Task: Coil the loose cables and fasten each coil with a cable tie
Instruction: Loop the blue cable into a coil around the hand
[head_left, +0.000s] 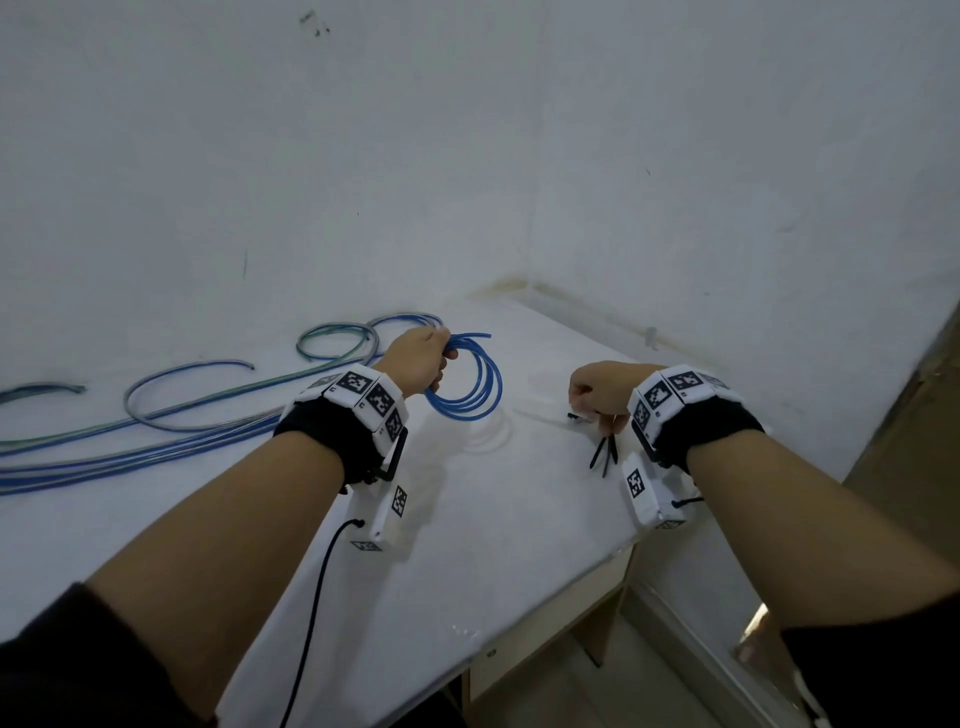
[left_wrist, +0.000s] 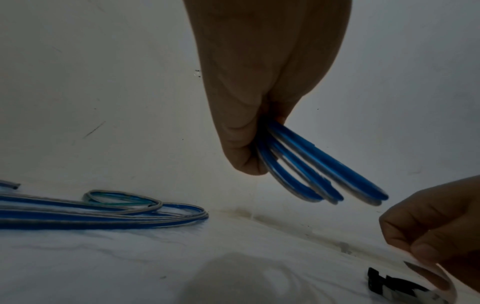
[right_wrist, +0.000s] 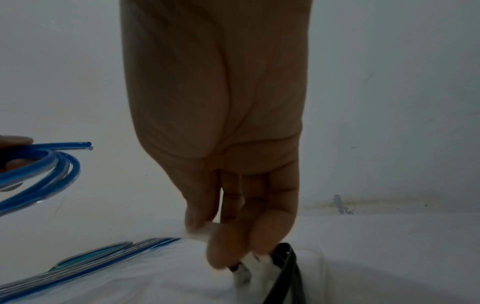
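The person's left hand (head_left: 420, 358) is up above the tabletop (head_left: 467, 519), near its far edge. Its grip is closed tight around a blue coil (head_left: 470, 382) of cable. The coil has a few rounds and hangs down from the fingers, off the tabletop. Two cut ends of it poke out past the fingers, side by side.

The right hand (head_left: 602, 389) is low, close to the right edge of the tabletop. Its grip is pinched together on a pale cable tie (right_wrist: 207, 228) between thumb and finger. The picture there is blurry, so I cannot tell how much of the tie the hand has. Right under that hand lie some black cable ties (head_left: 605, 452) on the tabletop. I cannot tell if the fingers touch them.

More loose cables (head_left: 156, 431) lie along the left side of the tabletop, near the wall (head_left: 467, 156). They are mostly blue, with some clear and green ones mixed in. Some run long and straight, and some curl in big open loops. They are well apart from the coil in the left hand.
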